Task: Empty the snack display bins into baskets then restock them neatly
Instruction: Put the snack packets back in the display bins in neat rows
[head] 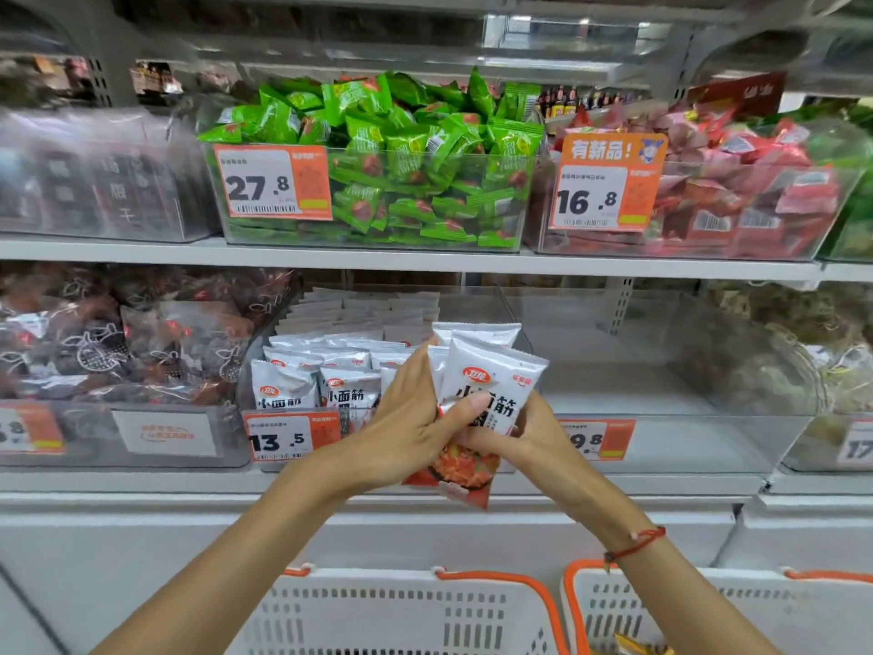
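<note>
Gripping white snack packets (491, 385) between both hands | left hand (415, 432) thumb pinches the front | right hand (515, 442) curled beneath | clear bin (293, 437) just behind left hand

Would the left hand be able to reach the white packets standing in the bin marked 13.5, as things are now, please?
Probably not yet: the left hand is gripping a bundle of white packets together with the right hand. The bin is open-topped and right behind it, so nothing else blocks it.
</note>
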{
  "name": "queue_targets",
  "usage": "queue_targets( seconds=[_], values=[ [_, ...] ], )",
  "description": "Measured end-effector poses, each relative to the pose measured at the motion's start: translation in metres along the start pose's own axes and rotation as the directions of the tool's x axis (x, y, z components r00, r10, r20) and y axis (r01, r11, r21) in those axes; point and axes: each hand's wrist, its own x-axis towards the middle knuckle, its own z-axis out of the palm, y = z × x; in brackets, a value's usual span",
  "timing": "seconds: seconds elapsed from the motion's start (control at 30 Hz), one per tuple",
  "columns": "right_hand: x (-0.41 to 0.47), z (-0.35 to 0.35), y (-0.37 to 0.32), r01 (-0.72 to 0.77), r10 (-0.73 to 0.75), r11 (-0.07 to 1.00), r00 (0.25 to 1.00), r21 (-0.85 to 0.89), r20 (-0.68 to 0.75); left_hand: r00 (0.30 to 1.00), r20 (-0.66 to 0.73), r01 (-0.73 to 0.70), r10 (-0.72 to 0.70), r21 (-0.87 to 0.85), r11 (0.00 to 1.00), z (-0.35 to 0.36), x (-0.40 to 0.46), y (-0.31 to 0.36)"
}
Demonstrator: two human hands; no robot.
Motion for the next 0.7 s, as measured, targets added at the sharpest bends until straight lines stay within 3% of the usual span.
queue_targets(
  seconds=[0.13, 0.2, 0.27, 0.33, 0.4, 0.57, 0.7],
  values=[
    [0.008, 0.0, 0.002, 0.047, -0.023, 0.993, 0.975, 0.107, -0.22, 0.992, -0.082, 0.088, -0.092, -0.057, 0.994, -0.014, 0.029, -0.016],
    [0.013, -0.005, 0.0, 0.108, -0.105, 0.994, 0.935, -0.011, -0.339, 0.971, -0.173, 0.151, -0.163, -0.079, 0.985, -0.027, 0.037, -0.038],
    [0.02, -0.01, -0.003, 0.168, -0.229, 0.968, 0.894, -0.187, -0.386, 0.969, -0.199, 0.172, -0.148, 0.112, 0.979, -0.034, 0.043, -0.062],
    [0.032, -0.007, -0.002, 0.197, -0.306, 0.935, 0.87, -0.296, -0.387, 0.99, -0.085, 0.136, -0.109, 0.453, 0.881, -0.029, 0.051, -0.083],
    [0.048, 0.0, 0.004, 0.186, -0.327, 0.912, 0.868, -0.367, -0.374, 0.996, -0.034, 0.083, -0.079, 0.62, 0.78, -0.025, 0.055, -0.098],
    [0.095, 0.009, 0.027, 0.061, -0.206, 0.949, 0.865, -0.311, -0.457, 0.956, -0.27, 0.097, 0.117, 0.663, 0.742, -0.025, 0.055, -0.126],
    [0.132, 0.004, 0.046, -0.139, -0.024, 0.948, 0.866, -0.287, -0.499, 0.953, -0.284, 0.116, 0.11, 0.674, 0.73, -0.022, 0.056, -0.129]
  ],
)
